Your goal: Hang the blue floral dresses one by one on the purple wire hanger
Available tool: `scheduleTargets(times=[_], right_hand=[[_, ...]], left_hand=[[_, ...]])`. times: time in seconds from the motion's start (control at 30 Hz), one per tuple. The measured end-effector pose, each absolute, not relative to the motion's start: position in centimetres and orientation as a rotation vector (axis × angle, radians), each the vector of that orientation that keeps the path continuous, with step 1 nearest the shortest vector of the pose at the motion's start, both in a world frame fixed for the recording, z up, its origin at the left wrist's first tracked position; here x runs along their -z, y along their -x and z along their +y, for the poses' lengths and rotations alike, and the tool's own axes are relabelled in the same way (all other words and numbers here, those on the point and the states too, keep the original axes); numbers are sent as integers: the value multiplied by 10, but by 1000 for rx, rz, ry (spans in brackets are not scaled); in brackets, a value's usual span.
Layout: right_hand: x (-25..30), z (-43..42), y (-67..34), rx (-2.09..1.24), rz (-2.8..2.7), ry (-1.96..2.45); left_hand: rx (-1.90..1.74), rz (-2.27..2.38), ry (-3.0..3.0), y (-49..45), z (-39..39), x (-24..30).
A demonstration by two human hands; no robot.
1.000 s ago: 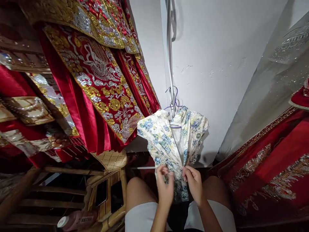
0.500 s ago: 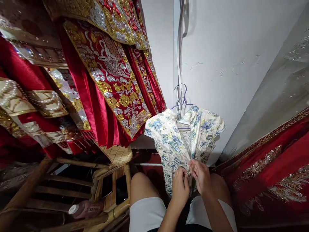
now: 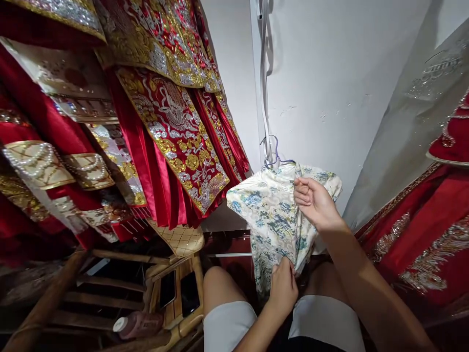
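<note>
A small cream dress with blue flowers (image 3: 271, 220) hangs on a purple hanger (image 3: 275, 157) from a white strap (image 3: 264, 88) on the wall. My left hand (image 3: 284, 288) pinches the dress's front edges together low down. My right hand (image 3: 315, 203) is raised near the collar, its fingers closed on the front edge of the fabric. My knees in white shorts (image 3: 230, 322) sit just below the dress.
Red garments with gold and silver embroidery (image 3: 176, 122) hang thickly at the left, and more red embroidered cloth (image 3: 421, 244) at the right. A wooden chair (image 3: 176, 293) with two phones and a pink bottle (image 3: 137, 323) stands at the lower left. White wall (image 3: 330, 73) behind.
My right hand has risen from the dress's lower front to near the collar. My left hand stays low, still pinching the fabric. The dress front now looks drawn closed.
</note>
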State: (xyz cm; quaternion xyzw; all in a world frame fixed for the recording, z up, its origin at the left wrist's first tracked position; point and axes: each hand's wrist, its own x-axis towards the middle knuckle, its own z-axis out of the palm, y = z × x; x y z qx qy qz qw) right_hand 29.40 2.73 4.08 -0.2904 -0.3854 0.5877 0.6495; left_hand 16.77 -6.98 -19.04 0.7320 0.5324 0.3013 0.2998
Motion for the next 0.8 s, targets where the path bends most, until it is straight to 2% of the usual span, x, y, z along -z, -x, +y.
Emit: scheduleTargets(times=[0.07,0.17,0.3,0.4,0.5,0.67,0.8], right_hand=[[-30,27,-288,-1324,-928,694],[-10,24,-279,-1132,-1034,834],[5,16,-271,-878,-1245,955],[6,8,-269,-911,-1236,929],[0,0,-268,-950,-1167,911],[-1,17,-264,-906,-1173,872],[26,45,-265,-987,-1129,908]], left_hand=[[-773,1417,-1892,-156,-70,193],[-811,1347,-1819,-139,-64,180],[-1125,1163,-1848,-123,-38,112],[-1437,1086,-1992,-118,-8,45],[-1494,989,-2264,-119,17,-1],[-1528,962,-2520,-129,34,-24],[-1844,1050,-2355,-123,40,-38]])
